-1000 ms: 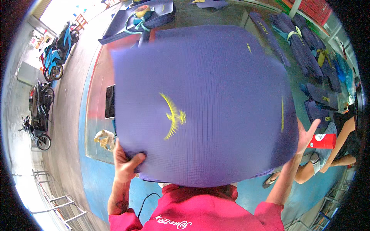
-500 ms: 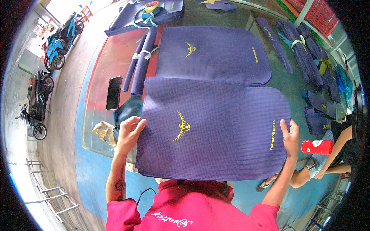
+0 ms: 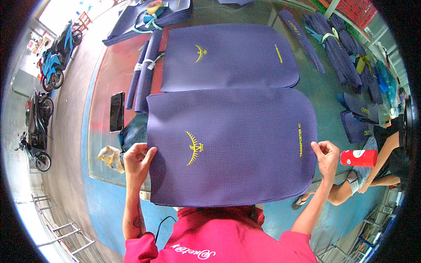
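Observation:
A purple, fine-textured flat sheet (image 3: 245, 149) with rounded right corners, a yellow emblem and yellow lettering lies in front of me, at the table's near edge. My left hand (image 3: 138, 161) pinches its left edge between thumb and fingers. On the opposite side, my right hand (image 3: 327, 158) pinches the right edge near the lettering. Thin layered edges show along the bottom left, so more sheets seem to lie beneath; how many is hidden. Just beyond, a stack of matching purple sheets (image 3: 241, 52) sits partly behind the near sheet's far edge.
Tied purple rolls (image 3: 148, 74), a black phone (image 3: 117, 111) and beige cloth (image 3: 111, 158) are at the left. Another stack with a tape roll (image 3: 154, 6) stands far left. Tied purple bundles (image 3: 335, 52) lie right. A red cylinder (image 3: 358, 158) is near a seated person's leg (image 3: 341, 193).
The view has shifted, moving the table's things slightly left in the picture. The right hand's fingers have drawn into a pinch at the sheet's edge. Both hands still hold it.

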Motion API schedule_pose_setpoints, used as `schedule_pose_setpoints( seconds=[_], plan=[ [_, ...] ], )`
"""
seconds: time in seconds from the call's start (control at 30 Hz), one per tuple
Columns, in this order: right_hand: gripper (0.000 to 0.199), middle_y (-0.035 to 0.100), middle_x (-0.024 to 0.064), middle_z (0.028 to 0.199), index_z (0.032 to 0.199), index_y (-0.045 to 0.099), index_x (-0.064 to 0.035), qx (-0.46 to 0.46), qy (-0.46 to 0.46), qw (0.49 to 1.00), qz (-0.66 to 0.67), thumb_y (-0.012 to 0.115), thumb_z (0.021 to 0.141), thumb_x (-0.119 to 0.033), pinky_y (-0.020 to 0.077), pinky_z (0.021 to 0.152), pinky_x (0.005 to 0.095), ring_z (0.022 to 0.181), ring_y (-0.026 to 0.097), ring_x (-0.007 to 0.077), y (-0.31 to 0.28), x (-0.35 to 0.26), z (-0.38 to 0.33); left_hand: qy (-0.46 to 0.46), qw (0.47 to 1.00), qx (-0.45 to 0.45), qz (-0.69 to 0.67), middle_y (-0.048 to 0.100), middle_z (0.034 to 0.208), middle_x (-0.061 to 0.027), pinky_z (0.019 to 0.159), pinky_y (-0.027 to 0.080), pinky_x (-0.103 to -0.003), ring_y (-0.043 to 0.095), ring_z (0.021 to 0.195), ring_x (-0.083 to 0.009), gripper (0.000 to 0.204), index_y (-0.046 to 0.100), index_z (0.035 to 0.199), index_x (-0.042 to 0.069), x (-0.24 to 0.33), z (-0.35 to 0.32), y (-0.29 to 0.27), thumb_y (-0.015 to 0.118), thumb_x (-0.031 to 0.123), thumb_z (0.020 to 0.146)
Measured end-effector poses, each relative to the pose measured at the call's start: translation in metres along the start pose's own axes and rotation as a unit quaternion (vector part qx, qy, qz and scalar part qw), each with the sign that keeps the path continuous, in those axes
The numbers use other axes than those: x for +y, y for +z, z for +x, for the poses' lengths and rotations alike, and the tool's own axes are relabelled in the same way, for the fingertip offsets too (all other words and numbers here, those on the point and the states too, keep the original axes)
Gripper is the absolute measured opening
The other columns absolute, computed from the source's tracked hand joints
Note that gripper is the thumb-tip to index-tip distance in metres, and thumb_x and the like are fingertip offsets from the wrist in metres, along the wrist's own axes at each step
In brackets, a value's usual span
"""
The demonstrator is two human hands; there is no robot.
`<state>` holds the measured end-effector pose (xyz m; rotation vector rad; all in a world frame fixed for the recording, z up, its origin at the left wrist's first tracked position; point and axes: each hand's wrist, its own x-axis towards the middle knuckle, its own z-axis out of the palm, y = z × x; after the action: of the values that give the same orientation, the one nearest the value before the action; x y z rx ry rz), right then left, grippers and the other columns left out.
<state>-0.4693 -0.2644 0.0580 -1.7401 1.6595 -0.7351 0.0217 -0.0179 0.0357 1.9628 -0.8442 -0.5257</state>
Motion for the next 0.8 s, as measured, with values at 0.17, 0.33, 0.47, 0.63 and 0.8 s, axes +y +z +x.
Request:
schedule_pose_setpoints(
  seconds=[0.17, 0.33, 0.47, 0.63, 0.8],
  plan=[
    [0.026, 0.053, -0.0066, 0.065, 0.077, 0.066, 0.0005, -0.004, -0.007, 1.0, -0.009, 0.074, 0.091, -0.02, 0.0337, 0.053, 0.0218, 0.06, 0.042, 0.002, -0.006, 0.014, -0.007, -0.002, 0.999, 0.038, 0.007, 0.066, 0.079, 0.0018, 0.059, 0.042, -0.018, 0.051, 0.066, -0.0014, 0.019, 0.07, 0.1, -0.005, -0.001, -0.002, 0.002, 0.074, 0.01, 0.089],
    [0.027, 0.054, -0.0062, 0.066, 0.077, 0.067, 0.0003, 0.006, 0.002, 1.0, 0.012, 0.075, 0.09, -0.022, 0.0329, 0.053, 0.0229, 0.06, 0.041, 0.0028, -0.005, 0.017, -0.01, -0.004, 0.997, 0.039, 0.072, 0.071, 0.085, -0.0045, 0.066, 0.049, -0.022, 0.061, 0.073, -0.0066, 0.021, 0.07, 0.101, -0.006, 0.005, -0.002, 0.002, 0.075, 0.012, 0.089],
    [0.027, 0.054, -0.0059, 0.066, 0.077, 0.066, 0.0004, 0.015, 0.005, 1.0, 0.004, 0.076, 0.089, -0.022, 0.0327, 0.053, 0.0226, 0.06, 0.041, 0.0029, -0.001, 0.021, -0.007, 0.014, 0.997, 0.056, 0.059, 0.071, 0.082, -0.0047, 0.059, 0.046, -0.021, 0.057, 0.067, -0.0046, 0.02, 0.071, 0.1, -0.004, 0.002, -0.001, 0.004, 0.076, 0.011, 0.087],
    [0.028, 0.053, -0.0062, 0.065, 0.076, 0.066, -0.0003, 0.034, -0.003, 0.999, 0.008, 0.076, 0.089, -0.023, 0.0319, 0.053, 0.0228, 0.059, 0.04, 0.0033, 0.001, 0.026, -0.009, 0.029, 0.995, 0.058, 0.075, 0.07, 0.078, -0.0048, 0.055, 0.043, -0.02, 0.054, 0.063, -0.0031, 0.02, 0.071, 0.099, -0.004, 0.006, 0.0, 0.005, 0.077, 0.01, 0.086],
    [0.03, 0.052, -0.0062, 0.065, 0.074, 0.065, -0.0004, 0.038, -0.012, 0.999, -0.01, 0.076, 0.089, -0.023, 0.0314, 0.052, 0.023, 0.059, 0.04, 0.0033, 0.001, 0.027, -0.009, 0.025, 0.997, 0.049, 0.06, 0.068, 0.074, -0.0037, 0.053, 0.042, -0.02, 0.053, 0.061, -0.0032, 0.02, 0.07, 0.098, -0.003, 0.005, 0.001, 0.004, 0.077, 0.011, 0.086]
  ],
)
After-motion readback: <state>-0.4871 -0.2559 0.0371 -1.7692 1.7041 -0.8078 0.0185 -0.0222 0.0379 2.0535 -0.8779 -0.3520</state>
